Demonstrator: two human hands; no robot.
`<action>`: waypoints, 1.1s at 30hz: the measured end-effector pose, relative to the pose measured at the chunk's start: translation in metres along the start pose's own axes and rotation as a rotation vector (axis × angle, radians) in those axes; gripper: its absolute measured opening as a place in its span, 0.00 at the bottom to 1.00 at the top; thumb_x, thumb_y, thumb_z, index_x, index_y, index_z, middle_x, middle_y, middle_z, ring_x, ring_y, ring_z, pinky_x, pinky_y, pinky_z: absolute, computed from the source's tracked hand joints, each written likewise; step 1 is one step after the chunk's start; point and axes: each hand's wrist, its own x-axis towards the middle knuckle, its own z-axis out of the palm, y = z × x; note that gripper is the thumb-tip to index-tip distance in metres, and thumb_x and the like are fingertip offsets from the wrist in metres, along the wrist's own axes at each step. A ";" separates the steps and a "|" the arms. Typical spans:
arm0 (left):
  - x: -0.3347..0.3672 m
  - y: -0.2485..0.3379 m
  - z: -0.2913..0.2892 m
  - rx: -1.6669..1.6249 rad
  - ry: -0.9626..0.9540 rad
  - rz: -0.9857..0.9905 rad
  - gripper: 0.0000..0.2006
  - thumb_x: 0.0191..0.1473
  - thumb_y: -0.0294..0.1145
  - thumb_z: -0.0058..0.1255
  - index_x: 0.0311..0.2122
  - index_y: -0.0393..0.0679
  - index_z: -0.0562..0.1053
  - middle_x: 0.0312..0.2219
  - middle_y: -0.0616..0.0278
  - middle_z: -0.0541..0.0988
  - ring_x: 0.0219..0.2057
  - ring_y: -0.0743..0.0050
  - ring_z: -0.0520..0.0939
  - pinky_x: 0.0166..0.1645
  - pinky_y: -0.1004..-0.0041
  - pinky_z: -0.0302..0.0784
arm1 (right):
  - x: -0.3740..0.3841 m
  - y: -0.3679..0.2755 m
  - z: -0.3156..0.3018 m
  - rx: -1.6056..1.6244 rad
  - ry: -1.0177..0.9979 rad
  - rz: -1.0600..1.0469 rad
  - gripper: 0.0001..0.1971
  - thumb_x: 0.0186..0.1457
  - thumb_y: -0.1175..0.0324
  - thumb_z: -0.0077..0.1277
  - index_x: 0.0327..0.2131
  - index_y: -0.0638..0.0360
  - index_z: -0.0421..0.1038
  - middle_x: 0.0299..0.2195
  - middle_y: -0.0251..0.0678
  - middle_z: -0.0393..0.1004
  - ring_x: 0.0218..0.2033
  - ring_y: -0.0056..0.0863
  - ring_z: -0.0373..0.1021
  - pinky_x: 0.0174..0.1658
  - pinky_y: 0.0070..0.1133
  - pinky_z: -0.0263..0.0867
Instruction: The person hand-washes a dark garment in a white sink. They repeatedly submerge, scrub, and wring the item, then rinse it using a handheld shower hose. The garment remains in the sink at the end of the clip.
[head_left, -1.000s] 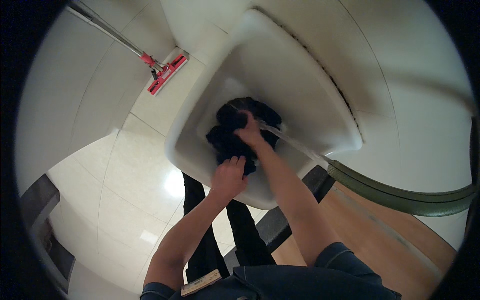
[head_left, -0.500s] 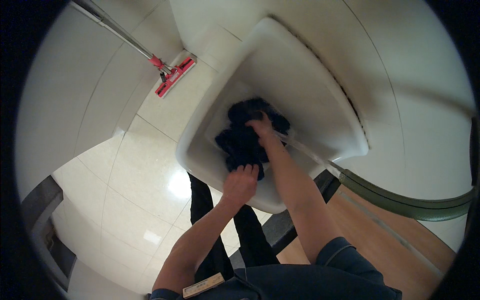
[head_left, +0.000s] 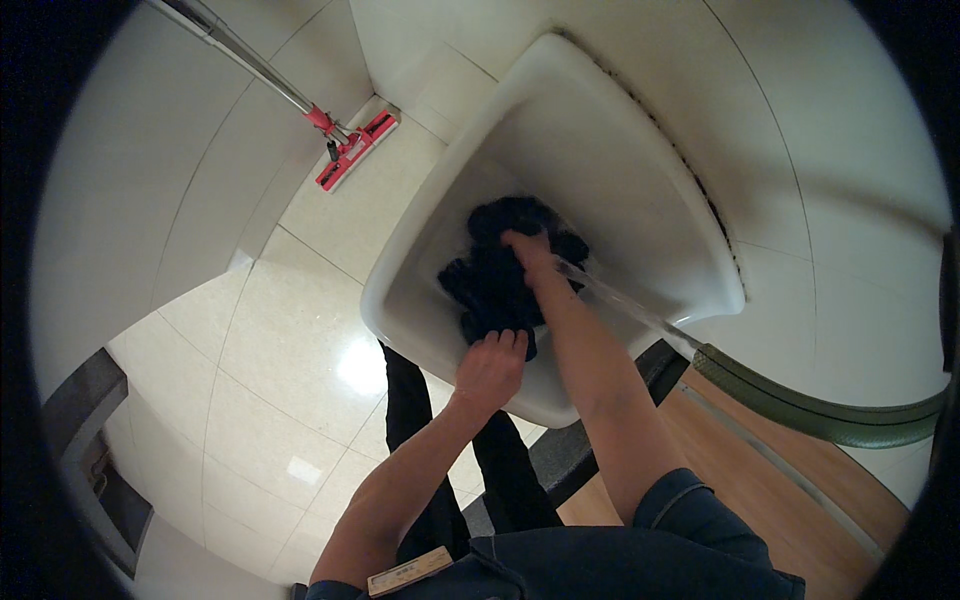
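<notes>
A bunched, soaked dark blue cloth with a fluffy look lies at the bottom of a white basin. At its near edge, my left hand curls its fingers over a fold and grips it. My right hand is closed on the middle of the cloth, with its fingertips partly sunk among the folds. Water streams from a green hose on the right and lands beside my right wrist.
A flat mop with a red head leans at the far left by the wall, on pale floor tiles. Dark edging and a wood-coloured surface lie below the hose at the right.
The whole view has shifted slightly, so the basin sits a little farther right. My right hand has pressed deeper into the cloth, while my left hand keeps its hold on the near edge.
</notes>
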 end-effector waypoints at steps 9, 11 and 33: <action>-0.001 -0.001 -0.008 0.031 0.012 -0.010 0.14 0.39 0.26 0.48 0.37 0.39 0.72 0.25 0.59 0.72 0.29 0.67 0.76 0.30 0.73 0.75 | -0.046 -0.012 0.003 -0.628 -0.011 -0.551 0.42 0.36 0.62 0.62 0.55 0.52 0.50 0.44 0.53 0.69 0.45 0.49 0.67 0.49 0.33 0.63; 0.001 0.001 -0.010 0.030 0.005 -0.008 0.14 0.39 0.26 0.48 0.36 0.39 0.72 0.25 0.59 0.72 0.30 0.67 0.76 0.31 0.72 0.75 | -0.042 0.006 -0.006 -0.529 0.113 -0.631 0.39 0.36 0.64 0.61 0.54 0.50 0.52 0.42 0.51 0.71 0.43 0.49 0.68 0.48 0.33 0.64; 0.034 0.036 -0.056 -0.565 0.268 0.035 0.24 0.34 0.24 0.61 0.42 0.45 0.70 0.42 0.52 0.72 0.46 0.48 0.73 0.49 0.63 0.70 | -0.338 -0.062 -0.229 -0.460 -0.172 -1.342 0.19 0.28 0.73 0.64 0.30 0.47 0.73 0.35 0.37 0.72 0.35 0.37 0.70 0.40 0.29 0.65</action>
